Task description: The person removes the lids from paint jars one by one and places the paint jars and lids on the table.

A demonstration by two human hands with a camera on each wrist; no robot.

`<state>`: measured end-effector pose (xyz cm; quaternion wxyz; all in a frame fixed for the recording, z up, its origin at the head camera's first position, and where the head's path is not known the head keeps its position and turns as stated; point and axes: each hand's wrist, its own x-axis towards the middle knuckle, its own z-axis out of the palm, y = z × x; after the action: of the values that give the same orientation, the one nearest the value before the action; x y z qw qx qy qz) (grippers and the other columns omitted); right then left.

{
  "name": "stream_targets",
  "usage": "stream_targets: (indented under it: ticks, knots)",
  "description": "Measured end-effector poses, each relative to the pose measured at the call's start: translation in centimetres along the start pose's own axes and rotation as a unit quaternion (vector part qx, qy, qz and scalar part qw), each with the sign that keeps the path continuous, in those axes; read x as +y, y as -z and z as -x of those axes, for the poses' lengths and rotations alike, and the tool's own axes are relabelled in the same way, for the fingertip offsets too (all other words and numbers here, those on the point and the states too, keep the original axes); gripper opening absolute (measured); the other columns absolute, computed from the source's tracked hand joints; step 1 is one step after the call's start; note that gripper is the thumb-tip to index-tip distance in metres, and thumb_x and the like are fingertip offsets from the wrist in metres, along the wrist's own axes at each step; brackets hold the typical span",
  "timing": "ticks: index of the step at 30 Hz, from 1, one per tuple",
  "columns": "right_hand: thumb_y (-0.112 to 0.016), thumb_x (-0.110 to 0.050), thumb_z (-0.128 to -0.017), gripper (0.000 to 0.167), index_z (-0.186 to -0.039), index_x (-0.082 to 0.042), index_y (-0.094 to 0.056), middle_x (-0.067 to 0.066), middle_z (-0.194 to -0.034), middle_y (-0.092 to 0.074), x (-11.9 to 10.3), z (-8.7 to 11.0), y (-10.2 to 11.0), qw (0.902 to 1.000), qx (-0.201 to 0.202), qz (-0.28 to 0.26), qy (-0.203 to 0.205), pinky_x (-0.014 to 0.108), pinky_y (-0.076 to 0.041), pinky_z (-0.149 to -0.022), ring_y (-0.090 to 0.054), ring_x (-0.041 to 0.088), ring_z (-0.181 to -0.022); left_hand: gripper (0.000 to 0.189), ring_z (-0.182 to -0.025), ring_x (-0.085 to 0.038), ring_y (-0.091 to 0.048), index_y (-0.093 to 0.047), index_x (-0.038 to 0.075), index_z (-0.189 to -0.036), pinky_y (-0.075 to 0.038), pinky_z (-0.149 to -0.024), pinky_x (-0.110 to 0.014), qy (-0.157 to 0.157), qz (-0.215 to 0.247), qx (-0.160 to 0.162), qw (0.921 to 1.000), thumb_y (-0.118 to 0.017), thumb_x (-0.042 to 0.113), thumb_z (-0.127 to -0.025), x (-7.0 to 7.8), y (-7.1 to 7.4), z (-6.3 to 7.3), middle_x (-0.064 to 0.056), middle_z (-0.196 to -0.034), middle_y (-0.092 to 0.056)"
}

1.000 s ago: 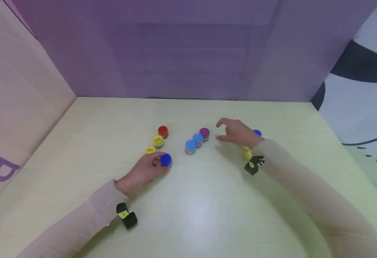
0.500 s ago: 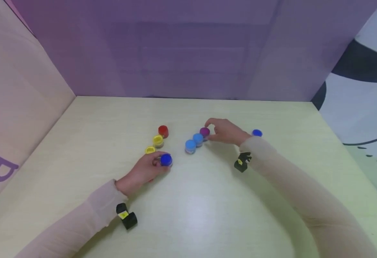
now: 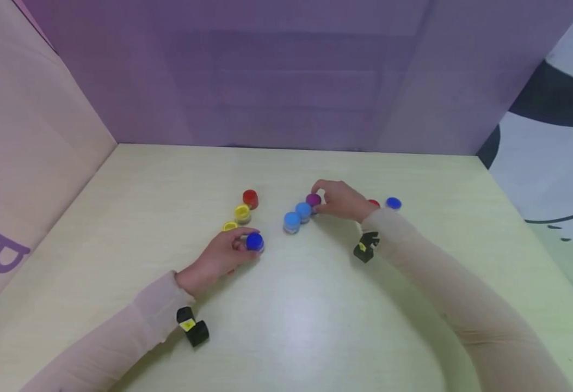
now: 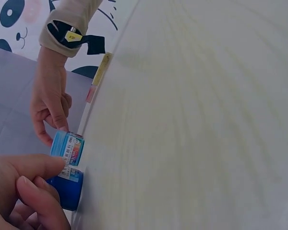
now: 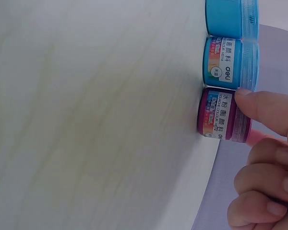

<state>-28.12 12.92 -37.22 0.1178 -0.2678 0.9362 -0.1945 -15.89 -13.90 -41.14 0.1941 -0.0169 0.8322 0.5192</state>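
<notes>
My left hand (image 3: pixel 213 258) holds a small paint jar with a dark blue lid (image 3: pixel 254 241) between thumb and fingers, on the left half of the table. With thumb and forefinger, my right hand (image 3: pixel 343 200) pinches a purple paint jar (image 3: pixel 313 200) by its lid; the right wrist view shows the label of this purple jar (image 5: pixel 216 114) and the thumb on its lid edge. Two light blue paint jars (image 3: pixel 303 210) stand in a slanting row with the purple one, close against it. In the left wrist view the dark blue jar (image 4: pixel 69 191) is partly covered by fingers.
Left of the light blue jars, a red jar (image 3: pixel 250 198) and yellow jars (image 3: pixel 242 213) form another slanting row, partly hidden by my left hand. Behind the right forearm show a red lid (image 3: pixel 374 202) and a blue-lidded jar (image 3: pixel 393 203). A purple wall (image 3: pixel 286 81) bounds the table's back.
My right hand has moved left from beside the purple jar and now has finger and thumb on it. The left hand keeps its hold on the dark blue jar, nearly still.
</notes>
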Motion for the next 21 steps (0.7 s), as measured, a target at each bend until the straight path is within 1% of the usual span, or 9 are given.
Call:
stream_targets:
  ticks: [5,8,15,18,21]
  knots:
    - [-0.069,-0.017,-0.086,0.035,-0.115,-0.004,-0.054,0.011,-0.096,-0.063,-0.1,-0.2,-0.1,0.9997,-0.006,-0.002,-0.023,0.035,-0.045,-0.077,-0.054,0.023,-0.083,0.049,-0.053,-0.017,-0.04,-0.053,0.026,-0.132,-0.032,-0.047,-0.023,0.006,0.009,0.006,0.9999,-0.07,0.023,-0.086,0.4,0.2,0.0,-0.004,-0.075,-0.046]
    - [-0.069,-0.018,-0.086,0.034,-0.114,-0.004,-0.054,0.011,-0.097,-0.063,-0.2,-0.1,-0.1,0.9994,-0.006,-0.002,-0.034,0.035,-0.045,-0.078,-0.054,0.023,-0.084,0.05,-0.05,-0.017,-0.038,-0.053,0.025,-0.132,-0.031,-0.046,-0.023,0.003,0.004,0.008,1.0,-0.071,0.024,-0.085,0.7,0.4,0.0,-0.003,-0.072,-0.045]
    - [-0.069,-0.021,-0.086,0.035,-0.113,-0.005,-0.053,0.009,-0.094,-0.062,0.1,0.4,0.0,0.9975,-0.005,-0.007,-0.071,0.034,-0.045,-0.077,-0.053,0.023,-0.084,0.052,-0.05,-0.017,-0.038,-0.053,0.027,-0.131,-0.031,-0.045,-0.023,0.012,0.007,0.008,0.9999,-0.072,0.029,-0.083,1.0,0.3,-0.1,-0.002,-0.073,-0.045]
    - [-0.07,-0.023,-0.086,0.037,-0.113,-0.004,-0.053,0.008,-0.088,-0.061,0.2,0.9,0.1,0.9974,-0.004,-0.001,-0.072,0.032,-0.045,-0.073,-0.053,0.021,-0.08,0.053,-0.049,-0.017,-0.037,-0.053,0.027,-0.131,-0.032,-0.045,-0.023,0.012,0.008,0.01,0.9999,-0.073,0.032,-0.083,1.0,0.2,-0.2,-0.002,-0.073,-0.046]
    - [-0.07,-0.025,-0.086,0.038,-0.113,-0.003,-0.054,0.007,-0.079,-0.058,0.4,1.6,0.2,0.9977,-0.004,-0.001,-0.067,0.03,-0.043,-0.067,-0.05,0.019,-0.072,0.054,-0.048,-0.017,-0.037,-0.052,0.027,-0.132,-0.031,-0.045,-0.024,0.004,0.008,0.011,0.9999,-0.073,0.033,-0.082,1.1,0.2,-0.2,-0.003,-0.073,-0.046]
